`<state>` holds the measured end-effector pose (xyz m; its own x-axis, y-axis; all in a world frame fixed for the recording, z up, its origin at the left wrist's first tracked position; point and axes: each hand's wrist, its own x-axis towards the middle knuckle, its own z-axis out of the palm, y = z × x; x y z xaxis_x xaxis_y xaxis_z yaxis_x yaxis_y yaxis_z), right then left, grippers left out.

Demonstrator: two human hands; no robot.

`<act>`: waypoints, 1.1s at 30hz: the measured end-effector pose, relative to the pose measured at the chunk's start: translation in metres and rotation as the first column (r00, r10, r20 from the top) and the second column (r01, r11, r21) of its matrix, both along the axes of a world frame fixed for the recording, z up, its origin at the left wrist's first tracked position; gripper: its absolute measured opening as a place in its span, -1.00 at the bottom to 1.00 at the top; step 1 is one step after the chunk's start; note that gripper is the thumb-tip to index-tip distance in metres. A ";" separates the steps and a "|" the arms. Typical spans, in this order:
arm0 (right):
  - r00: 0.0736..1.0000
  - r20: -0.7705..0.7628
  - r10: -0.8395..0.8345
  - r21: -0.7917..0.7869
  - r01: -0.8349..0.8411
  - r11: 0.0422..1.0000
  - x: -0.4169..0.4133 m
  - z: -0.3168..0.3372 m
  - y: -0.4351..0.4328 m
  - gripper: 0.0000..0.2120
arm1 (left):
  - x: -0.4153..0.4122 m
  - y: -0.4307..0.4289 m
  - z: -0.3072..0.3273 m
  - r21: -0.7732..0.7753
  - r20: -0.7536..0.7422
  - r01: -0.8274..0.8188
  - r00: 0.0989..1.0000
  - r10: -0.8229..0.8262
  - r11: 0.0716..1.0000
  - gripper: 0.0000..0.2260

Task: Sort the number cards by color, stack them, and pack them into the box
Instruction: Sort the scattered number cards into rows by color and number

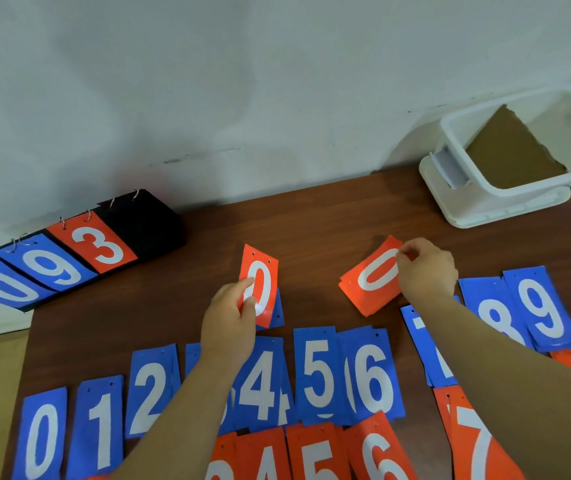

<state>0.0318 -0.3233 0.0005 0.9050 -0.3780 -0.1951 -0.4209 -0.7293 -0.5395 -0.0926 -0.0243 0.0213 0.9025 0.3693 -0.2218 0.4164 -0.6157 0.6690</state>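
Note:
My left hand [230,320] pinches a red 0 card [264,271] and holds it up off the brown table [311,216], over a blue card [278,308] lying under it. My right hand [426,268] pinches the far edge of a small stack of red cards with a 0 on top [369,282] that lies on the table. Blue number cards run in a row nearer me, from 0 [40,438] to 9 [542,306]. Red cards [315,452] lie along the near edge. The white box [464,188] stands at the far right with brown cardboard inside.
A black flip scoreboard [138,223] showing 0, 9 and 3 sits at the far left, partly over the table's edge. A white wall rises behind the table. Bare wood shows between the scoreboard and the box.

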 end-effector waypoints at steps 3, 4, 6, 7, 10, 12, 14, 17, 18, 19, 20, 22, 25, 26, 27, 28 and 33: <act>0.991 0.034 -0.132 0.091 0.129 0.987 -0.002 0.008 -0.009 -0.94 | -0.004 -0.004 0.009 -0.021 0.020 -0.007 1.000 0.007 1.000 -0.62; 0.984 0.047 -0.170 0.182 0.159 0.970 -0.003 0.014 -0.011 -0.93 | -0.006 -0.006 0.011 -0.033 0.028 -0.011 1.000 0.012 0.999 -0.61; 0.966 0.071 -0.248 0.336 0.211 0.918 -0.009 0.029 -0.017 -0.88 | -0.009 -0.011 0.018 -0.057 0.034 -0.020 0.999 0.022 0.998 -0.61; 0.956 0.085 -0.280 0.386 0.227 0.894 -0.014 0.038 -0.020 -0.86 | -0.010 -0.015 0.022 -0.071 0.034 -0.027 0.999 0.029 0.997 -0.60; 0.948 0.086 -0.305 0.497 0.224 0.838 -0.038 0.067 -0.025 -0.83 | -0.016 -0.029 0.041 -0.110 0.063 -0.048 0.996 0.055 0.993 -0.60; 0.961 0.086 -0.261 0.574 0.166 0.802 -0.062 0.082 -0.025 -0.80 | -0.023 -0.043 0.056 -0.132 0.097 -0.065 0.992 0.078 0.989 -0.60; 0.974 0.106 -0.199 0.650 0.084 0.755 -0.089 0.098 -0.020 -0.78 | -0.033 -0.059 0.073 -0.155 0.138 -0.076 0.986 0.098 0.985 -0.61; 0.984 0.149 -0.101 0.707 -0.034 0.706 -0.123 0.116 -0.009 -0.77 | -0.056 -0.077 0.099 -0.187 0.212 -0.100 0.967 0.139 0.977 -0.62; 0.984 0.165 -0.068 0.717 -0.072 0.693 -0.131 0.121 -0.004 -0.76 | -0.065 -0.080 0.107 -0.193 0.239 -0.112 0.958 0.158 0.975 -0.63; 0.983 0.183 -0.034 0.724 -0.111 0.681 -0.139 0.128 0.002 -0.76 | -0.076 -0.080 0.115 -0.209 0.258 -0.132 0.948 0.185 0.969 -0.63; 0.979 0.204 0.004 0.727 -0.154 0.669 -0.146 0.133 0.008 -0.76 | -0.087 -0.080 0.122 -0.232 0.271 -0.159 0.937 0.221 0.960 -0.62; 0.969 0.235 0.073 0.728 -0.225 0.648 -0.156 0.144 0.020 -0.76 | -0.110 -0.073 0.133 -0.243 0.291 -0.215 0.914 0.283 0.946 -0.63; 0.947 0.274 0.170 0.717 -0.319 0.620 -0.172 0.158 0.037 -0.76 | -0.147 -0.053 0.146 -0.210 0.327 -0.293 0.878 0.350 0.933 -0.64; 0.935 0.290 0.202 0.711 -0.352 0.609 -0.176 0.161 0.043 -0.76 | -0.158 -0.045 0.150 -0.205 0.339 -0.322 0.862 0.376 0.924 -0.64; 0.925 0.302 0.231 0.703 -0.379 0.601 -0.180 0.165 0.049 -0.76 | -0.170 -0.036 0.153 -0.200 0.354 -0.350 0.845 0.400 0.915 -0.64; 0.914 0.312 0.260 0.698 -0.407 0.589 -0.184 0.168 0.056 -0.75 | -0.181 -0.027 0.156 -0.196 0.373 -0.374 0.826 0.422 0.906 -0.63; 0.852 0.334 0.403 0.682 -0.514 0.521 -0.207 0.181 0.094 -0.67 | -0.237 0.015 0.166 -0.206 0.411 -0.483 0.747 0.523 0.851 -0.66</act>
